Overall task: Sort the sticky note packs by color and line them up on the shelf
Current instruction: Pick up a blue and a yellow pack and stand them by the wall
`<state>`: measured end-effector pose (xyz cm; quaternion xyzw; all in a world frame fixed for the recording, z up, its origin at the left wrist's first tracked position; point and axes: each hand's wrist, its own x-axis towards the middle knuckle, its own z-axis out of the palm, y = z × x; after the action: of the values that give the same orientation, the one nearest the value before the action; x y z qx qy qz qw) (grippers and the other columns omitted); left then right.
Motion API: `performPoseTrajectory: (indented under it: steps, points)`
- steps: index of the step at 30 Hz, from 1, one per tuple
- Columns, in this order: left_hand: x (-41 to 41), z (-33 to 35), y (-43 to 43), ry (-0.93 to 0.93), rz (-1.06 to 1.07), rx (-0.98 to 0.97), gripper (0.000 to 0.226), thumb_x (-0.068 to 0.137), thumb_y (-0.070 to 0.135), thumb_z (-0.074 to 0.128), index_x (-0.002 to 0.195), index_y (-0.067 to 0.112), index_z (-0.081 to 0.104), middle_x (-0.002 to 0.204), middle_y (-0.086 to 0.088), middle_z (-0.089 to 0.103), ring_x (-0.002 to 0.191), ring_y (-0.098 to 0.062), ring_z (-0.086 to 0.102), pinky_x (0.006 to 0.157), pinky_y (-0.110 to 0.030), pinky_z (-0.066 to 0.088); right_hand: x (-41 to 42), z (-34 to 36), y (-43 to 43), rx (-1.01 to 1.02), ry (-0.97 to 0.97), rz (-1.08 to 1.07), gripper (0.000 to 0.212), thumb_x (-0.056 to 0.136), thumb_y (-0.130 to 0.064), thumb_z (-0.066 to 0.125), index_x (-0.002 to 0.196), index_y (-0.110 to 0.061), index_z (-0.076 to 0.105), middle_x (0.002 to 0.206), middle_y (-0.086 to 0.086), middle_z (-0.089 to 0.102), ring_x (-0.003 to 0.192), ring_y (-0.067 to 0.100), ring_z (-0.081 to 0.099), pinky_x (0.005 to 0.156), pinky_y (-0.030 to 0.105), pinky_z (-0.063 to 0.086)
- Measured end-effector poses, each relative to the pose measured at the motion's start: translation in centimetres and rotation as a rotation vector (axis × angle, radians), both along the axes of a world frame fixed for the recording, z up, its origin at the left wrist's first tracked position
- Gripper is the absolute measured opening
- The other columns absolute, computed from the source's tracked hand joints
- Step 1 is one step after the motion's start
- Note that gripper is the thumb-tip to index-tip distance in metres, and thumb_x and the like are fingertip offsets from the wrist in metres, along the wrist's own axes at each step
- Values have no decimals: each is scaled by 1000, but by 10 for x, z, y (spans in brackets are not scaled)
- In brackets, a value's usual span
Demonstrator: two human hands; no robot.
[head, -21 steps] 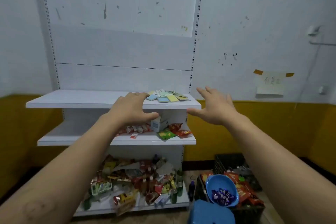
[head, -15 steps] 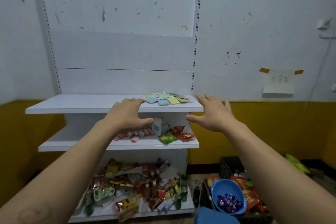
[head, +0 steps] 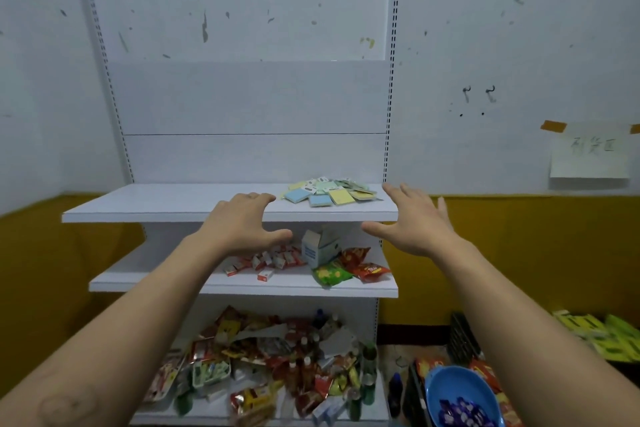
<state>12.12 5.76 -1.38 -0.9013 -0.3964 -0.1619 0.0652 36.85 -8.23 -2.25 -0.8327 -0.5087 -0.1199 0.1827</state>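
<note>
A loose heap of sticky note packs (head: 330,191) in blue, green and yellow lies on the right end of the white top shelf (head: 166,204). My left hand (head: 242,224) hovers at the shelf's front edge, left of the heap, fingers spread and holding nothing. My right hand (head: 414,222) hangs at the shelf's right corner, just right of the heap, also spread and holding nothing. Neither hand touches the packs.
The middle shelf (head: 242,282) holds small red-and-white boxes, a white carton (head: 320,246) and snack bags. The bottom shelf is piled with snacks and bottles. A blue bowl (head: 462,395) of purple sweets sits on a crate at lower right. A taped paper note (head: 588,152) hangs on the wall.
The view has tilted up slightly, so the shelves sit lower in frame. Both hands stay spread in front of the top shelf, a little nearer the heap.
</note>
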Motion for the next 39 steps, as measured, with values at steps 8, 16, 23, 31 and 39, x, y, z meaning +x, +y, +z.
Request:
performPoseTrajectory:
  steps: [8,16,23,31,39]
  points:
    - [7,-12,49,-20,32,-6,86,77,73,49,146,24,30,150,-1,38,136,-22,35,107,-44,32,19,-7,52,-21,-10,19,92,74,-80,44,149,-39,12,159,2,17,146,24,15,114,59,6]
    - [12,-33,147,-63,13,-51,85,77,72,49,146,25,29,150,0,37,136,-21,34,108,-44,31,23,-17,146,-57,-17,-10,87,78,-75,46,149,-39,12,159,3,16,145,24,16,114,58,9]
    - [21,-49,250,-125,-54,-108,82,78,68,49,145,25,30,150,1,38,136,-20,33,107,-43,31,24,-27,239,-84,-7,-88,84,79,-72,47,149,-38,16,158,4,19,144,25,19,115,57,15]
    - [57,-65,321,-133,-129,-146,80,79,65,51,145,25,31,149,0,38,135,-21,34,105,-42,32,46,-38,288,-115,-4,-173,83,78,-70,52,148,-37,20,157,4,22,143,25,22,115,54,18]
    - [119,-82,377,-94,-146,-151,78,80,64,49,145,25,30,148,0,39,134,-21,35,104,-41,34,107,-63,343,-92,69,-199,85,77,-66,57,148,-35,22,158,4,21,141,27,27,111,49,28]
